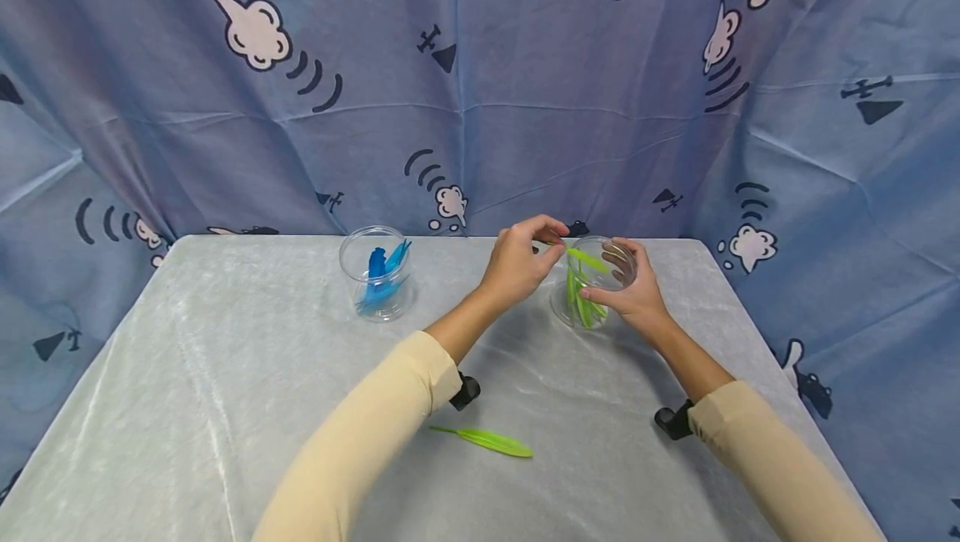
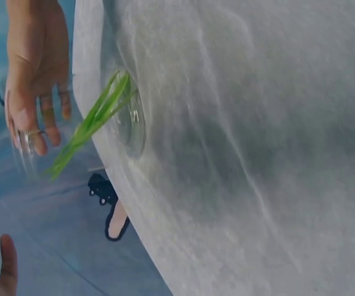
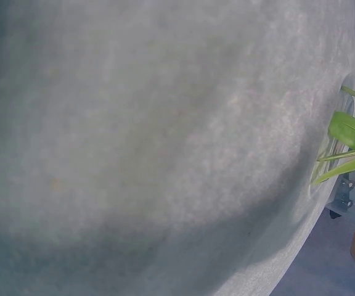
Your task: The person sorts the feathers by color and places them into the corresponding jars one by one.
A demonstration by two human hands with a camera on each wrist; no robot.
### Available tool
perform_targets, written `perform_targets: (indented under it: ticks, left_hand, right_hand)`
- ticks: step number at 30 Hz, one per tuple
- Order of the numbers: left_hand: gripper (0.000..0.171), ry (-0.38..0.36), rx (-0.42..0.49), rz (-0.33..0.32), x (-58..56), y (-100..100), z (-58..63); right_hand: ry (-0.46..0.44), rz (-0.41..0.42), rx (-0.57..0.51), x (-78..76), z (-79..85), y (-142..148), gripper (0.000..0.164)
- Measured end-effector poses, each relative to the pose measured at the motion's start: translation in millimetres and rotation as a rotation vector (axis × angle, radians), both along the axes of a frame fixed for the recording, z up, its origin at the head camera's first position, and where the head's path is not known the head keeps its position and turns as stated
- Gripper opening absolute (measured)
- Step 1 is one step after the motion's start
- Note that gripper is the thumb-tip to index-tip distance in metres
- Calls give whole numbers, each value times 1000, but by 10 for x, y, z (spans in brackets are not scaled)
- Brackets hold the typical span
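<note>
My left hand (image 1: 522, 263) pinches a bright green leaf (image 1: 587, 259) between thumb and fingertips, close to its thin stem end. The leaf reaches across the mouth of a clear round jar (image 1: 560, 306) at the right. Around that jar's upper part, my right hand (image 1: 637, 290) grips with the thumb in front and the fingers behind. Several green leaves (image 2: 94, 120) stand slanted inside the jar, and the right wrist view catches part of this bunch (image 3: 353, 132). A single green leaf (image 1: 491, 441) lies on the table below the left forearm.
A second clear jar (image 1: 345, 263) stands at the back left, with several blue leaf-like pieces (image 1: 381, 275) in it. Pale cloth covers the table (image 1: 225, 409). A blue patterned curtain (image 1: 495, 67) hangs right behind the table's back edge.
</note>
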State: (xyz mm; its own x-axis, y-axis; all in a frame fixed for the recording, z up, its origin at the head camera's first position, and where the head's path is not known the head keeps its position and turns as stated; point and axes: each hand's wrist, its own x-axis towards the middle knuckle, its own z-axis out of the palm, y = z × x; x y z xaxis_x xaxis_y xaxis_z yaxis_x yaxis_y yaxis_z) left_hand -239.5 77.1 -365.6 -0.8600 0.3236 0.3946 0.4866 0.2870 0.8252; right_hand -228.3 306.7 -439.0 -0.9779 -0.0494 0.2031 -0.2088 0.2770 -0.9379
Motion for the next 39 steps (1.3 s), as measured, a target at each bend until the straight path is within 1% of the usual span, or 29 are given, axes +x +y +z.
perform_targets:
  ticks: [4, 9, 15, 18, 24, 29, 35, 39]
  left_hand:
    - [15, 14, -49, 36, 17, 93, -1]
    - [15, 31, -88, 53, 41, 182, -15]
    - [15, 13, -167, 70, 54, 277, -84]
    - [16, 19, -212, 73, 61, 308, -117]
    - [17, 35, -253, 58, 64, 334, -141]
    - [16, 43, -282, 33, 69, 323, -176]
    - [17, 71, -282, -9, 63, 325, -210]
    - [21, 70, -272, -48, 69, 304, -212]
  right_hand:
    - [-9, -1, 1, 3, 6, -4, 94]
    - [-13, 6, -4, 1, -1, -7, 93]
    - [-17, 0, 10, 6, -12, 8, 91]
    - [-15, 1, 2, 7, -18, 10, 90]
    - [-10, 7, -12, 2, -12, 18, 93]
    - [-8, 6, -15, 0, 4, 0, 93]
    - [-3, 3, -20, -22, -26, 14, 93]
    - [9, 6, -13, -34, -39, 18, 95]
